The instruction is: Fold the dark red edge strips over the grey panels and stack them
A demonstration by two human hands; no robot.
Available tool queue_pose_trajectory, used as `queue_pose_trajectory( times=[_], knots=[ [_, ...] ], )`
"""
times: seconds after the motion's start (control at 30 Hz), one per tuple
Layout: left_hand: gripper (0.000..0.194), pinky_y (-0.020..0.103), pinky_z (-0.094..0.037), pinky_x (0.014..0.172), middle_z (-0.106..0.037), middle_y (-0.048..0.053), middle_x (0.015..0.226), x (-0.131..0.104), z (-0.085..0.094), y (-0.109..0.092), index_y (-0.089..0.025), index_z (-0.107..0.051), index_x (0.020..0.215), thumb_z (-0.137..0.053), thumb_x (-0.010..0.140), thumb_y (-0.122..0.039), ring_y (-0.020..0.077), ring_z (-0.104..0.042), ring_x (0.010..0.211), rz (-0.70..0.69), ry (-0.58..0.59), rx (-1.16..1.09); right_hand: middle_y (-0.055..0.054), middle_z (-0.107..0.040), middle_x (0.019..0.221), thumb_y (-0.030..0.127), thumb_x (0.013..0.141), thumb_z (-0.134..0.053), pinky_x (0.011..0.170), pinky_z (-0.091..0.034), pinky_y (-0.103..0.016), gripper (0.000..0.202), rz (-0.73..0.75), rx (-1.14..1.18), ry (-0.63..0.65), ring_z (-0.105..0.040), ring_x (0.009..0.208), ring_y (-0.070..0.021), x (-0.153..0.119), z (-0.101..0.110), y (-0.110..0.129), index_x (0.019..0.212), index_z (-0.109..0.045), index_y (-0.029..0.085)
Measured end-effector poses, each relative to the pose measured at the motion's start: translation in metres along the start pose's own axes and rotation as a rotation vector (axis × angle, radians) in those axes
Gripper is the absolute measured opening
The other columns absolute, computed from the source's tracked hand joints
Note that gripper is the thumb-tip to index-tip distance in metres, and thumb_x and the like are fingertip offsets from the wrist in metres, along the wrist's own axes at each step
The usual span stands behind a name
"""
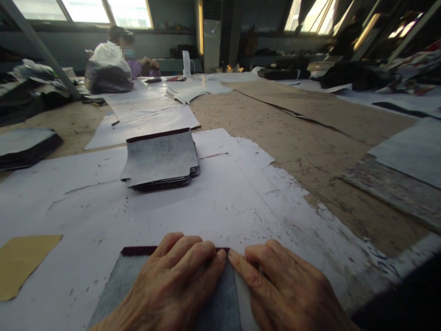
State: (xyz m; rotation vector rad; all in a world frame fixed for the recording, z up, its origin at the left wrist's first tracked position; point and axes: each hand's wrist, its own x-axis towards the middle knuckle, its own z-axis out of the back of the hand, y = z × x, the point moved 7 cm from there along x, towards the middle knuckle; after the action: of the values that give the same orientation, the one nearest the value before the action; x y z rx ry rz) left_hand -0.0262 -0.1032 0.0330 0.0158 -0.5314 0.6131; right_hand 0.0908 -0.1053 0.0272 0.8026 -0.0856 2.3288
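A grey-blue fabric piece (115, 285) with a dark maroon folded strip along its far edge lies on white paper at the bottom centre. My left hand (182, 280) rests over it, fingers curled together and pressing at the strip. At the strip's right end, my right hand (279, 285) touches the corner with its fingertips, the other fingers curled in. What lies under both palms is hidden. Farther off, a stack of similar grey pieces (160, 158) with dark edges sits on the paper.
A tan card piece (25, 264) lies at the left, below another dark-edged stack (27, 145). White sheets (144, 126) and a speckled mat (396, 193) cover parts of the brown table (292, 151). A person (138, 66) sits behind a plastic bag (108, 69).
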Motion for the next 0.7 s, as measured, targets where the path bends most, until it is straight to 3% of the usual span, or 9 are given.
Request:
queue_pose_trajectory(
  times=[0.2,0.37,0.43,0.6,0.7],
  knots=[
    [0.032,0.033,-0.044,0.070,-0.060,0.009,0.093,-0.001,-0.005,0.002,-0.009,-0.050,0.111,-0.026,0.092,-0.018,0.0191,-0.052,0.081,0.007,0.061,0.002,-0.009,-0.060,0.072,0.003,0.076,-0.042,0.053,-0.048,-0.029,0.032,-0.004,0.025,0.010,-0.054,0.064,-0.0170,0.002,0.000,-0.001,0.101,-0.061,0.005],
    [0.029,0.030,-0.042,0.065,-0.060,0.005,0.087,0.001,-0.003,0.004,-0.014,-0.053,0.105,-0.027,0.091,-0.015,0.0159,-0.051,0.074,-0.025,-0.142,0.015,-0.008,-0.060,0.077,0.002,0.078,-0.045,0.060,-0.051,-0.027,0.034,-0.089,0.187,0.045,-0.055,0.070,-0.0154,-0.007,0.000,-0.011,0.107,-0.060,0.008],
    [0.028,0.029,-0.041,0.063,-0.059,0.004,0.086,0.000,-0.005,0.005,-0.015,-0.054,0.104,-0.030,0.089,-0.013,0.0154,-0.051,0.073,-0.020,-0.159,0.018,-0.007,-0.061,0.080,0.003,0.079,-0.045,0.065,-0.051,-0.025,0.034,-0.126,0.229,0.062,-0.056,0.073,-0.0145,-0.010,0.000,-0.015,0.109,-0.059,0.010],
    [0.027,0.028,-0.041,0.065,-0.060,0.004,0.087,0.002,-0.006,0.005,-0.017,-0.053,0.106,-0.031,0.089,-0.014,0.0145,-0.052,0.074,-0.009,-0.126,0.025,-0.006,-0.061,0.093,0.007,0.084,-0.045,0.076,-0.050,-0.019,0.033,-0.260,0.256,0.046,-0.057,0.086,-0.0114,-0.013,0.002,-0.026,0.114,-0.055,0.015],
    [0.027,0.028,-0.042,0.069,-0.061,0.003,0.088,0.007,0.001,0.000,-0.018,-0.051,0.106,-0.030,0.091,-0.015,0.0144,-0.054,0.075,0.002,-0.075,0.047,-0.007,-0.059,0.092,0.007,0.084,-0.042,0.073,-0.050,-0.021,0.037,-0.258,0.211,0.083,-0.057,0.084,-0.0121,-0.015,-0.001,-0.025,0.118,-0.052,0.016]
  ],
)
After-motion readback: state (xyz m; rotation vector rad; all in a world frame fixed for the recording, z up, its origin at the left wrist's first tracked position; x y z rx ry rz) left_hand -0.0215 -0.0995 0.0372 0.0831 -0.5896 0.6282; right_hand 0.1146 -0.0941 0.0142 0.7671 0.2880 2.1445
